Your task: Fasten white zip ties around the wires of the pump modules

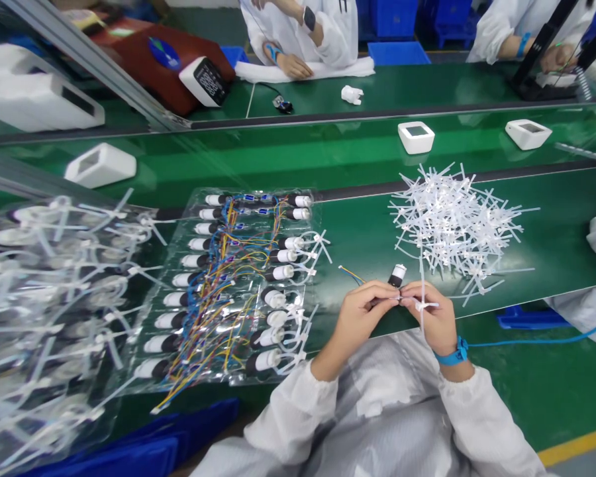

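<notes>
My left hand (361, 313) and my right hand (431, 317) meet at the front edge of the green bench, fingers pinched together. Between the fingertips is a small part, mostly hidden, beside a black and white cylinder (398, 274). A thin wire lead (351, 273) with a white plug sticks out beyond my left hand. A white tube piece (422, 281) with a small connector hangs across the fingers of my right hand. Left of my hands, rows of black and white cylinders with coloured wires lie on clear plastic (248, 291).
A pile of white tube pieces (457, 218) lies behind my right hand. More tubed cylinders (44, 318) fill the far left. White devices (416, 138) sit on the green strip behind. People in white coats are across the bench; a blue cord (536, 341) runs from my right wristband.
</notes>
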The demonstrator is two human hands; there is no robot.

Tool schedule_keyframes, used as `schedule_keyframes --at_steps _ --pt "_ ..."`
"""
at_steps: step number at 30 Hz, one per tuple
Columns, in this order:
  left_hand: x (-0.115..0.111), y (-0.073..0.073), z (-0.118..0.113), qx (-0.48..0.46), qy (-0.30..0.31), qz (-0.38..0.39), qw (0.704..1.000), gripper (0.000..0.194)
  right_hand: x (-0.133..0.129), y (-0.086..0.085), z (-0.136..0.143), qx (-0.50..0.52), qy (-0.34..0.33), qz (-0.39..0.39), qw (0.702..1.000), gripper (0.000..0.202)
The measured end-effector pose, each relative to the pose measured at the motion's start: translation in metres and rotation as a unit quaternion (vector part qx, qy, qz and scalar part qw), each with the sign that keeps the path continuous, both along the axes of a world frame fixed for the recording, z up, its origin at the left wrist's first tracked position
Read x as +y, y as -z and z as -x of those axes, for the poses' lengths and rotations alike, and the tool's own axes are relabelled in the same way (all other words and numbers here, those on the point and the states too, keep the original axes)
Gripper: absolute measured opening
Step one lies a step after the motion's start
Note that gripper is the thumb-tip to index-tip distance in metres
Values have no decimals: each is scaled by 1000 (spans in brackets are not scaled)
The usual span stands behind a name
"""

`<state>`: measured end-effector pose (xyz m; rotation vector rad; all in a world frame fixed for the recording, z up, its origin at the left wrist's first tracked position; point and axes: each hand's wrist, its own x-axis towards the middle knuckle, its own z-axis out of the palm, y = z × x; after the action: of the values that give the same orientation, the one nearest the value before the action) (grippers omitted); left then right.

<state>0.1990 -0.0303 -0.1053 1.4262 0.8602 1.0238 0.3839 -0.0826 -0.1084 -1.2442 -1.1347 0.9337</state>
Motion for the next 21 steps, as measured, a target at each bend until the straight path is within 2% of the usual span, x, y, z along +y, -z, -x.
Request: schedule_keyframes --at_steps 9,15,21 --pt "-2 0 -1 -19 -5 44 999 13 0 5 -2 12 -8 -11 1000 4" --pt "0 4 -1 -18 -15 87 996 19 5 8 0 25 -10 -3 1000 8" --pt "0 9 -2 -25 -24 64 997 21 7 9 1 39 -14 7 999 9"
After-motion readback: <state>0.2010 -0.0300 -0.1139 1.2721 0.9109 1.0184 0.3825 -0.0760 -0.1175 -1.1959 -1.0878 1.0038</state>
